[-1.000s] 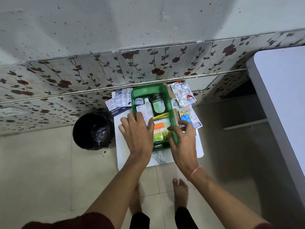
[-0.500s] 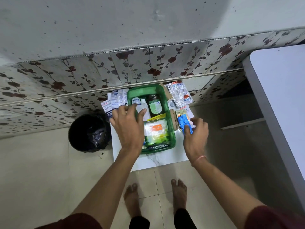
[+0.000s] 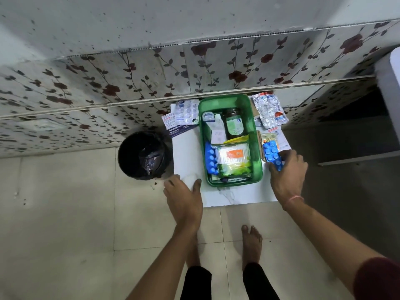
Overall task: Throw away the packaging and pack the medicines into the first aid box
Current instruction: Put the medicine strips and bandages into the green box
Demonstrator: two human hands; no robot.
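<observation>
A green first aid box (image 3: 257,169) stands on a white board (image 3: 188,152) on the floor. Inside lie a dark bottle (image 3: 233,124), a white carton (image 3: 216,132), a blue blister strip (image 3: 210,158) and a packet with an orange label (image 3: 234,158). My right hand (image 3: 286,172) is shut on a second blue blister strip (image 3: 271,153), just right of the box. My left hand (image 3: 184,197) rests open on the board's front left corner. Loose strips lie left (image 3: 186,112) and right (image 3: 268,110) of the box.
A black bin (image 3: 142,154) with a dark liner stands left of the board. A rose-patterned wall runs close behind. A white table edge (image 3: 389,87) juts in at the right. My bare feet are on the tiled floor below.
My left hand has drawn back out of the box to the board's front left corner, uncovering a blue strip inside. My right hand has closed on the other blue strip beside the box.
</observation>
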